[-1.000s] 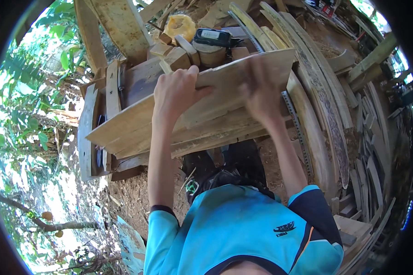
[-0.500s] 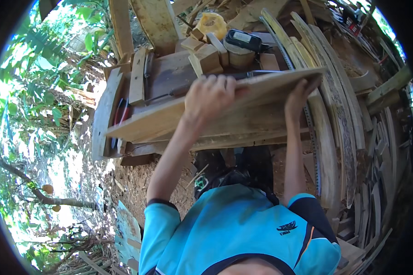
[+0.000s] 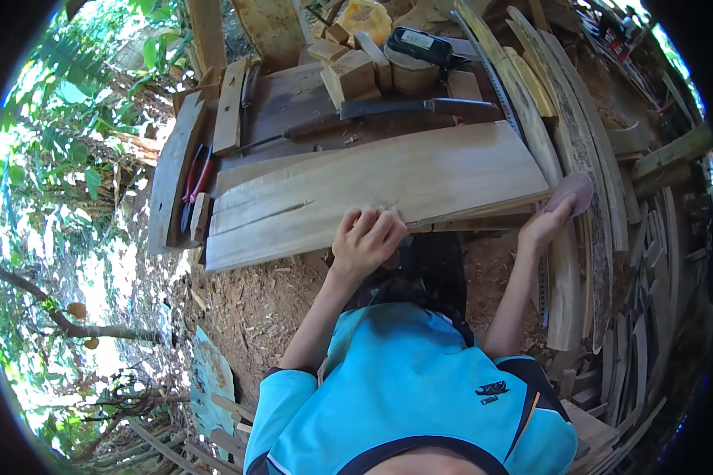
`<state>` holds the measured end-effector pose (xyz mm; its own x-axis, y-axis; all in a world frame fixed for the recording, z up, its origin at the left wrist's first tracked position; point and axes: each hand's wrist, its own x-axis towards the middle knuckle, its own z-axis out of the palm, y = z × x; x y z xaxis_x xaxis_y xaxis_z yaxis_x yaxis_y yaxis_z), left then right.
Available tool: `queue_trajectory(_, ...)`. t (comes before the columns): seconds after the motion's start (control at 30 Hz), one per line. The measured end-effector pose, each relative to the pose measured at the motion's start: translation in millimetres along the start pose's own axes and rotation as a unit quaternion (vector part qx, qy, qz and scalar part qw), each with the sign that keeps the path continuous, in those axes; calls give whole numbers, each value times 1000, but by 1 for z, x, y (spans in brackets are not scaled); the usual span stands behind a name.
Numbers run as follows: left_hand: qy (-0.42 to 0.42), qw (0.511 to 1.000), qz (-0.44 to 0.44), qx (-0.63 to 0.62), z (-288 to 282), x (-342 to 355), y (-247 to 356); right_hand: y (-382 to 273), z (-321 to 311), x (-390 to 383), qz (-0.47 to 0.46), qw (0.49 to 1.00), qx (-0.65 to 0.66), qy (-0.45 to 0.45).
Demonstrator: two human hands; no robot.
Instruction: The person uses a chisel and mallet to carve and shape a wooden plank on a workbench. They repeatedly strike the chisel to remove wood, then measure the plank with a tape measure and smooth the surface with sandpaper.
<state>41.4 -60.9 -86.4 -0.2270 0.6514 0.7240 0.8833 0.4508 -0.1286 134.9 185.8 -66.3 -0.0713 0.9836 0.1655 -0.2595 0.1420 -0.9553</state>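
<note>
Hands: left hand (image 3: 366,240) sits curled on the near edge of the plank (image 3: 372,190), fingers folded down over the lip, so it's gripping or steadying it. Right hand (image 3: 545,226) is off the near right corner of the plank, pinching a round brownish sanding disc (image 3: 572,192) between thumb and fingers.

Plank: pale, wide board lying flat across the table (image 3: 293,103), running left to right. It has a long split coming in from the left end, plus a small knot near the left hand.

Progress: judging by how things lie, the plank is set down and held in place, and the disc is up at its right corner but I can't tell if it's actually touching the wood. Surface looks fairly clean and light already; no obvious dust trail, so how much rubbing is done I can't say. The whole face looks left to go.

Far side: long dark machete (image 3: 388,111) lies just beyond the plank, and past that some wood blocks (image 3: 348,71), a black boxy tool (image 3: 420,46) and a yellow bag (image 3: 364,16).

Left: red-handled pliers (image 3: 194,178) beside a narrow slat.

Right: stack of curved boards (image 3: 578,158) standing close to the right hand.

Ground: dirt and wood chips (image 3: 253,301) under the table.
</note>
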Motion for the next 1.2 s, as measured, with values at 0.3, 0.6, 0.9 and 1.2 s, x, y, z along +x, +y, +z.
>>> queue_trajectory(0.3,-84,982,-102,-137,7,-18,-3,1,24,-1,-263,641,-526,-492)
queue_trajectory(0.6,-181,911,-353,109,-31,-54,-106,-2,78,-88,-389,516,-543,-537)
queue_trajectory(0.9,-277,874,-390,84,-28,-55,-110,18,74,-74,-322,639,-530,-455)
queue_trajectory(1.2,-325,869,-352,122,-10,-66,-132,13,77,-40,-329,717,-530,-310)
